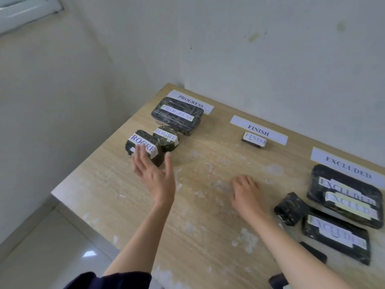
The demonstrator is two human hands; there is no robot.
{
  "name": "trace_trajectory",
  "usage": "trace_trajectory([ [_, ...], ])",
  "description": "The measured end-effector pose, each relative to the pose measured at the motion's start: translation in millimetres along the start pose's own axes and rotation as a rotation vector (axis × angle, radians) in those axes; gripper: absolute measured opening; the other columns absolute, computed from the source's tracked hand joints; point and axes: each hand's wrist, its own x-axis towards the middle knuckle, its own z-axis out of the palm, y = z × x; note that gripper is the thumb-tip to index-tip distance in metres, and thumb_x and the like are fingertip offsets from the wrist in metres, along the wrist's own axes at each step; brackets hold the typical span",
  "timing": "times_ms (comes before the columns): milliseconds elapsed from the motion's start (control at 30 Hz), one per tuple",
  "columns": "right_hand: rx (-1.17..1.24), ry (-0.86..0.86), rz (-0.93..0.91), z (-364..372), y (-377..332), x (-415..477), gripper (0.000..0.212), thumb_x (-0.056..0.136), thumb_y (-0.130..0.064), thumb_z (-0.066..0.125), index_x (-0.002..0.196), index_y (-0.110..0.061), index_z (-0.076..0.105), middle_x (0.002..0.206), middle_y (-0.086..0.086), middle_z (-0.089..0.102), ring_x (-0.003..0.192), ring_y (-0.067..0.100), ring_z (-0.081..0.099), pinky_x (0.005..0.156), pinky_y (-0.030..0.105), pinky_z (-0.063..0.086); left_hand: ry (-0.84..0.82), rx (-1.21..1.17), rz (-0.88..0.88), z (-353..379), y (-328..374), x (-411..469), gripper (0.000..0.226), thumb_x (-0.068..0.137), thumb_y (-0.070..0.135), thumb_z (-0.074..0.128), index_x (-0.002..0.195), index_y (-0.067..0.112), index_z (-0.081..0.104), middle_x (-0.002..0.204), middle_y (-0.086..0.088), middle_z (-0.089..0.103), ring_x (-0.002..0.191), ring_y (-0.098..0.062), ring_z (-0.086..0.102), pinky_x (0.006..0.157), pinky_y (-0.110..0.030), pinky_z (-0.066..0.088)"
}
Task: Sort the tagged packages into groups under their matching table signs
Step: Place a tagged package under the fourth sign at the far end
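Note:
Three paper signs lie along the table's far edge: PROGRESS (190, 101), FINISH (258, 129), EXCLUDED (348, 166). Below the PROGRESS sign sit a large flat black package (177, 115), a round one (166, 138) and a small block (142, 146), each tagged PROGRESS. My left hand (155, 175) is open with fingers spread, just in front of the small block, fingertips over its near side. A small FINISH package (254, 140) lies under its sign. My right hand (245, 192) rests palm down on the bare table, holding nothing. Two EXCLUDED packages (344, 195), (335, 236) and an untagged-looking black block (290, 208) lie at the right.
The wooden table (208, 205) has white smears on its top and ends at the left edge above a tiled floor. A wall runs behind the signs. Two dark objects (314, 252), (278, 281) lie near the front right, partly hidden by my right forearm.

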Motion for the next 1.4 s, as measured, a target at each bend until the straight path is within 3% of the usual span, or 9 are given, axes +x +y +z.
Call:
trace_trajectory([
  [133,-0.104,0.055,0.306,-18,48,-28,0.056,0.088,-0.042,0.05,0.137,-0.018,0.036,0.141,0.007,0.04,0.128,0.027,0.035,0.096,0.041,0.036,-0.252,0.028,0.199,34,23,-52,0.06,0.09,0.038,0.055,0.141,0.012,0.038,0.143,-0.008,0.043,0.136,-0.026,0.029,0.111,-0.035,0.021],
  [367,0.058,-0.006,0.405,-14,93,-67,0.078,0.082,-0.05,0.062,0.142,-0.017,0.025,0.14,0.013,0.041,0.128,0.03,0.038,0.095,0.039,0.043,-0.863,-0.051,0.065,65,38,-124,0.027,0.093,0.033,0.055,0.113,0.018,0.065,0.096,0.004,0.069,0.089,-0.009,0.064,0.078,-0.028,0.054],
  [500,0.641,0.255,0.291,-18,97,-80,0.085,0.072,-0.041,0.077,0.136,-0.016,0.028,0.132,0.006,0.046,0.116,0.022,0.053,0.088,0.031,0.048,-1.169,-0.156,-0.309,68,57,-138,0.036,0.096,0.042,0.047,0.115,0.016,0.063,0.104,-0.003,0.07,0.093,-0.021,0.067,0.078,-0.032,0.053],
  [600,0.771,0.364,0.197,-25,95,-90,0.079,0.065,-0.043,0.082,0.118,-0.022,0.026,0.118,-0.004,0.049,0.103,0.013,0.057,0.082,0.024,0.049,-1.349,-0.308,-0.592,69,72,-136,0.043,0.095,0.051,0.043,0.116,0.02,0.063,0.104,-0.004,0.072,0.097,-0.021,0.068,0.082,-0.033,0.053],
  [667,0.767,0.387,0.121,-24,95,-95,0.076,0.064,-0.044,0.081,0.111,-0.027,0.023,0.128,-0.008,0.045,0.108,0.011,0.057,0.083,0.023,0.051,-1.425,-0.373,-0.601,70,77,-135,0.039,0.093,0.045,0.05,0.115,0.016,0.065,0.1,-0.006,0.07,0.093,-0.02,0.066,0.085,-0.033,0.052],
  [900,0.732,0.28,0.157,-14,108,-107,0.09,0.068,-0.053,0.074,0.138,-0.023,0.024,0.144,-0.007,0.042,0.124,0.007,0.044,0.096,0.024,0.039,-1.352,-0.41,-0.506,79,92,-137,0.052,0.081,0.012,0.073,0.129,0.013,0.053,0.109,-0.015,0.068,0.091,-0.022,0.07,0.071,-0.024,0.056],
  [1033,0.769,0.175,0.234,-13,110,-107,0.075,0.077,-0.062,0.061,0.137,-0.027,0.033,0.131,-0.018,0.043,0.121,0.001,0.042,0.095,0.025,0.037,-1.283,-0.429,-0.497,83,90,-140,0.057,0.079,0.01,0.074,0.13,0.019,0.049,0.102,-0.017,0.067,0.091,-0.026,0.071,0.079,-0.031,0.058],
  [1133,1.013,0.159,0.359,-16,109,-104,0.058,0.084,-0.061,0.045,0.131,-0.027,0.044,0.122,-0.008,0.059,0.115,0.009,0.055,0.093,0.029,0.045,-1.312,-0.433,-0.489,84,89,-138,0.056,0.077,0.009,0.075,0.126,0.024,0.052,0.099,-0.015,0.071,0.089,-0.024,0.071,0.081,-0.032,0.057],
  [1400,1.468,0.022,0.524,-36,116,-88,0.026,0.089,-0.031,0.062,0.106,-0.013,0.065,0.089,0.009,0.072,0.067,0.017,0.065,0.052,0.024,0.044,-1.355,-0.342,-0.355,94,83,-121,0.052,0.079,0.024,0.075,0.127,0.028,0.057,0.107,-0.01,0.073,0.101,-0.028,0.067,0.092,-0.043,0.05],
])
